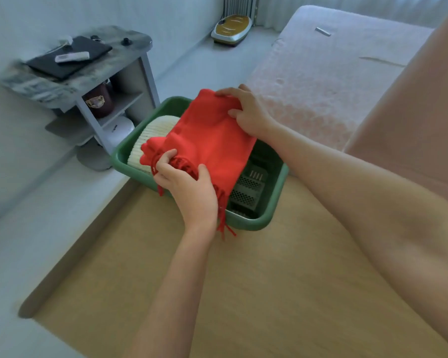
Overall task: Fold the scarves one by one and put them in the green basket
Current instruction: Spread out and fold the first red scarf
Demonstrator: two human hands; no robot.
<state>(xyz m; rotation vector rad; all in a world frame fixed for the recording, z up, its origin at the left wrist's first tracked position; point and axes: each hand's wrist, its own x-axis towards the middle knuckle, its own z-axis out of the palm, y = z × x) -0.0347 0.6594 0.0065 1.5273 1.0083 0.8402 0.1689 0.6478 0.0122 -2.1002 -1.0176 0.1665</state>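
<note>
1. Right forearm (373,215) fills the lower right, reaching across the wooden table (243,293).
2. Left hand (189,187): fingers curled round the fringed near end of the red scarf (210,135), pinching the bunched cloth.
3. Right hand (248,112): grips the far corner of the scarf, fingers on top, thumb at the edge.
4. Red scarf: folded, held tilted above the green basket (259,223). Fringe hangs over the near rim.
5. Basket sits at the far end of the table. A white knitted scarf (150,140) lies in its left part (the perforated floor shows bare on the right).
6. Behind: grey bedside stand (88,73) at left, pink bed (321,73) at right.
</note>
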